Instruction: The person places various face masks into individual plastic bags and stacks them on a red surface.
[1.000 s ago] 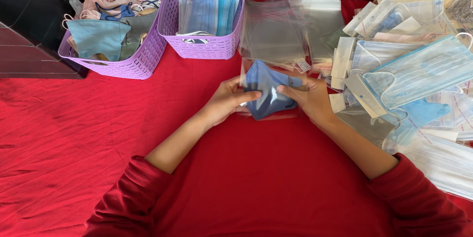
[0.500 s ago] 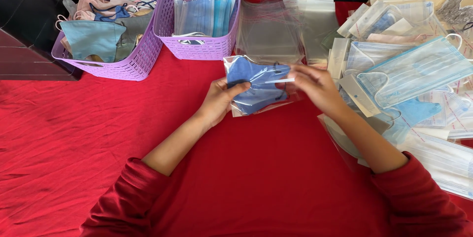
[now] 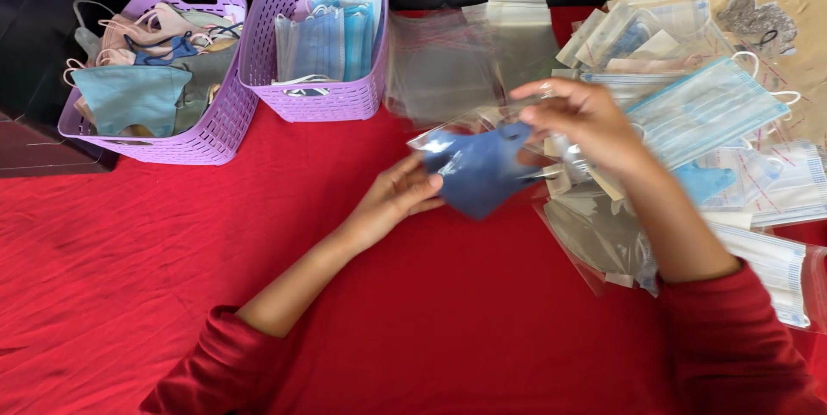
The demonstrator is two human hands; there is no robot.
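Note:
A dark blue face mask (image 3: 482, 169) sits partly inside a clear plastic bag, lifted a little above the red cloth (image 3: 172, 260). My left hand (image 3: 398, 199) grips its lower left corner. My right hand (image 3: 579, 118) pinches the bag's upper right edge, blurred by motion. Both sleeves are red.
Two lilac baskets stand at the back left: one (image 3: 185, 143) with mixed cloth masks, one (image 3: 345, 96) with upright blue surgical masks. Empty clear bags (image 3: 448, 62) lie behind my hands. Bagged and loose masks (image 3: 715, 109) pile up on the right.
The bagged mask has been lifted and swung rightwards. My right hand rose to the bag's top edge, and my left hand slid to the lower left corner.

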